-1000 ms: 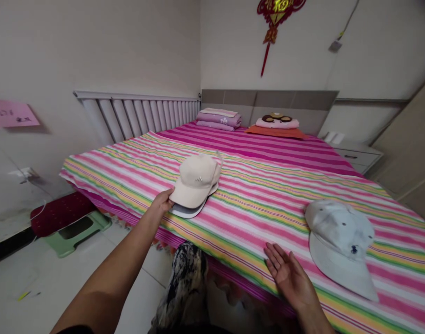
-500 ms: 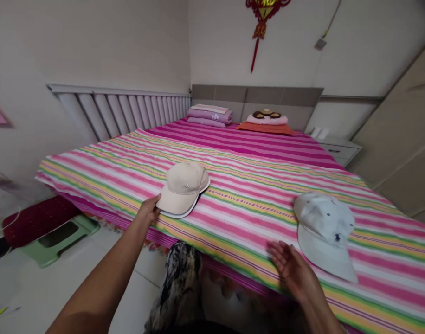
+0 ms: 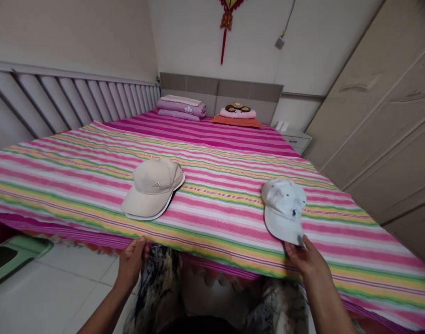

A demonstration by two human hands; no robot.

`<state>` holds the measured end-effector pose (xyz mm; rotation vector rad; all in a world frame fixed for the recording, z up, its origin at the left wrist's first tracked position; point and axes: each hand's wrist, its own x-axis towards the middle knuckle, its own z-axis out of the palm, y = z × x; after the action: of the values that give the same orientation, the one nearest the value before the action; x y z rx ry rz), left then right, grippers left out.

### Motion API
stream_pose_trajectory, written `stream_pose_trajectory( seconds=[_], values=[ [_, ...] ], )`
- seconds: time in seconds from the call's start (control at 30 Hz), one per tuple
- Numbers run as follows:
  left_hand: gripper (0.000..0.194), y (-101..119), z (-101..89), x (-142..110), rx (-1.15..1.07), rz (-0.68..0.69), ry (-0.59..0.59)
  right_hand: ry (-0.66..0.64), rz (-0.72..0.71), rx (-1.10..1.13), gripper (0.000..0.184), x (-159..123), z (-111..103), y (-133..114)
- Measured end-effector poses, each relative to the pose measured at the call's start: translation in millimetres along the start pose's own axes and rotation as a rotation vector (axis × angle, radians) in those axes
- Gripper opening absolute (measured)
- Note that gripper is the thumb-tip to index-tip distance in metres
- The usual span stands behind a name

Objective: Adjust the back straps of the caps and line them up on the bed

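Observation:
A beige cap (image 3: 151, 188) lies on the striped bedspread (image 3: 215, 157), stacked on another cap whose white brim edge shows beneath it. My left hand (image 3: 132, 259) hangs just below the bed's front edge, apart from the beige cap, with its fingers curled and nothing seen in them. A white cap (image 3: 285, 209) lies to the right with its brim toward me. My right hand (image 3: 305, 258) pinches the tip of that brim between thumb and fingers.
Folded purple bedding (image 3: 181, 106) and a pink pillow on an orange one (image 3: 237, 116) lie by the headboard. A wardrobe (image 3: 383, 125) stands on the right, with a slatted rail (image 3: 76, 99) along the left wall. A green stool (image 3: 10, 255) stands on the floor.
My left hand let go of the beige cap and dropped below the bed edge. My right hand moved from open over the sheet to the white cap's brim. The view swung right.

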<state>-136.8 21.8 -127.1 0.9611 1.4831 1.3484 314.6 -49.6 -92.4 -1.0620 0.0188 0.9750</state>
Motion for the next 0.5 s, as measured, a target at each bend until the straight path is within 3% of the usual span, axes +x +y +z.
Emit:
stream_pose_trajectory(
  seconds=[0.17,0.27,0.37,0.43,0.5],
  values=[
    [0.031,7,42.7,-24,-0.069,-0.155,-0.383,-0.130,0.088,0.060,0.020,-19,31,9],
    [0.035,30,74.4,-26,-0.271,-0.253,-0.626,-0.296,0.129,0.084,0.015,-45,36,31],
    [0.047,61,105.5,-21,-0.496,-0.306,-0.905,-0.470,0.151,0.085,0.027,-72,34,57],
    [0.051,82,122.0,-18,-0.626,-0.334,-1.001,-0.568,0.172,-0.011,0.035,-86,30,72],
    [0.045,100,132.1,-17,-0.682,-0.346,-1.001,-0.659,0.213,-0.160,0.037,-96,25,79]
  ],
)
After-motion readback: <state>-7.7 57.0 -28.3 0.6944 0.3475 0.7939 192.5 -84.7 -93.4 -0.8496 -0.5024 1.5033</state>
